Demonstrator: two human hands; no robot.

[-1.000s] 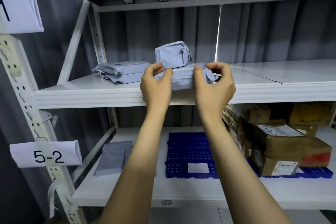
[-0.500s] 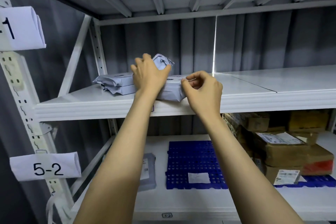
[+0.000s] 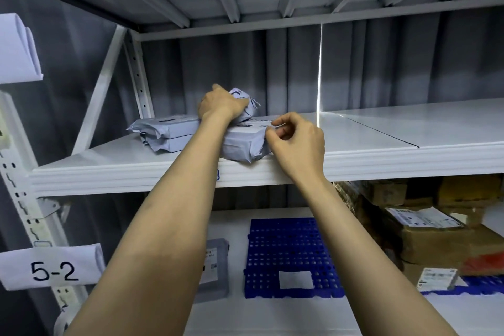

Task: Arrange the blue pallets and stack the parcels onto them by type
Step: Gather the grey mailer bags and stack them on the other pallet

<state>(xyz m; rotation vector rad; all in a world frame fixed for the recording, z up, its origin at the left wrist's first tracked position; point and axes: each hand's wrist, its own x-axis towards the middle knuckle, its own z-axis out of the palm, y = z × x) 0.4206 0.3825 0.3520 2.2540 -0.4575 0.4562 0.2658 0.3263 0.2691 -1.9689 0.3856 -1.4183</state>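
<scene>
Two hands are up at the upper shelf (image 3: 381,161): the left hand (image 3: 221,103) wraps its fingers round a small lumpy parcel (image 3: 246,108), and the right hand (image 3: 297,142) pinches the right edge of the flat parcel (image 3: 242,143) that lies under it. Just left of the left hand, two more flat grey parcels (image 3: 166,133) lie in a stack. Down below both hands, on the lower shelf (image 3: 272,314), lies a blue pallet (image 3: 286,248) with a white sticker (image 3: 296,279), a grey bag (image 3: 218,267) to its left, and brown boxes (image 3: 436,237) piled on a second blue pallet (image 3: 480,284) to its right.
</scene>
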